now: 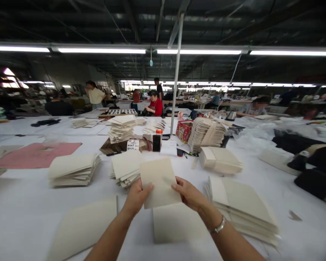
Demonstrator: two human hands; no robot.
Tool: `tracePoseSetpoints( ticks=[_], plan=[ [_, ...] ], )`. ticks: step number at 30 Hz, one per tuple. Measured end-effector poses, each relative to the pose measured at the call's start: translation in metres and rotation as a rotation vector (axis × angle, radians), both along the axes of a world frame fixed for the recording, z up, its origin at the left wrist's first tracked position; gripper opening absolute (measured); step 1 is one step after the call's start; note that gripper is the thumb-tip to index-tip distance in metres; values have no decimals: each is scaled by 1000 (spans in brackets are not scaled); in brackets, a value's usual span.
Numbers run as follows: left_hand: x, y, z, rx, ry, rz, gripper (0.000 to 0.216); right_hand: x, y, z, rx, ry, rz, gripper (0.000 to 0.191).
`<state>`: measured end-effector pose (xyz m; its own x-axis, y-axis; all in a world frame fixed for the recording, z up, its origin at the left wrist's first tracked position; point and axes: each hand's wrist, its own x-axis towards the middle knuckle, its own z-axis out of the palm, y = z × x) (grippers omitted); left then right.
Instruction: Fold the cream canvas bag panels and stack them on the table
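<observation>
A: What is held, and how?

B: One cream rectangular panel [159,181], thin and flat; cloth or card cannot be told. It is held raised between both hands, over a cream lower panel [179,226]. Its left edge is pinched by the left hand [137,197], thumb on top, fingers mostly hidden. Its right edge is pinched likewise by the right hand [188,192]. Both are closed to about the panel's thickness.

A: How is this hold best managed?

B: Light, even pressure is advised, judging by the thinness; creases could be pressed in by the thumbs. Most of the face is best left uncovered. Care is needed near the cream loose-edged stack [127,165] behind the left hand; whether it is touched cannot be told.

A: Surface and room?

B: A broad white counter [136,235]. A fanned cream stack [244,203] is set at right, a flat pink sheet [59,152] at far left. A black upright phone [156,143] is seen ahead, near a pale metal pole [177,72]. The dark-roofed workroom is lit by long white strip lights [101,51]; a red-clad co-worker [156,105] is seen beyond.
</observation>
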<state>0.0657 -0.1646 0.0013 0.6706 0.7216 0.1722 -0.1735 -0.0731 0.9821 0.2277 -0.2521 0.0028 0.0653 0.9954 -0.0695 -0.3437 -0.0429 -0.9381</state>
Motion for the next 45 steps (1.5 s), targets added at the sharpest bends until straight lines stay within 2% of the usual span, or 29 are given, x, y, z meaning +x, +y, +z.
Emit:
tracePoseSetpoints(
  ticks=[2, 5, 8, 10, 11, 13, 15, 16, 21, 27, 36, 40, 45],
  plan=[
    [8, -9, -10, 73, 94, -46, 44, 18, -12, -13, -55, -144, 31, 36],
    [20, -19, -28, 138, 243, -33, 43, 39, -25, -35, -80, -301, -113, 32],
    [19, -29, -58, 252, 387, 153, 45, 54, -41, -52, -93, -304, -281, 32],
    [9, -37, -82, 486, 464, 244, 40, 63, -54, -60, -97, -261, -347, 35],
    [2, -41, -95, 631, 498, 216, 37, 68, -60, -64, -102, -244, -361, 36],
    [-14, -49, -117, 891, 582, 27, 33, 75, -72, -72, -118, -217, -358, 37],
    [-31, -54, -132, 1038, 686, -170, 31, 79, -81, -80, -136, -192, -348, 37],
    [-39, -55, -136, 1069, 736, -220, 30, 79, -83, -83, -145, -175, -338, 37],
    [-67, -48, -139, 1117, 835, -212, 31, 57, -80, -94, -201, -140, -243, 38],
    [-78, -52, -143, 1226, 821, -251, 41, 26, -62, -109, -186, -205, -129, 35],
    [-75, -58, -136, 1186, 840, -255, 42, 27, -54, -138, -266, -254, -64, 36],
    [-74, -62, -137, 1203, 868, -235, 41, 26, -55, -141, -271, -289, -89, 36],
    [-75, -66, -147, 1252, 851, -180, 41, 26, -55, -143, -281, -329, -76, 38]
  ],
)
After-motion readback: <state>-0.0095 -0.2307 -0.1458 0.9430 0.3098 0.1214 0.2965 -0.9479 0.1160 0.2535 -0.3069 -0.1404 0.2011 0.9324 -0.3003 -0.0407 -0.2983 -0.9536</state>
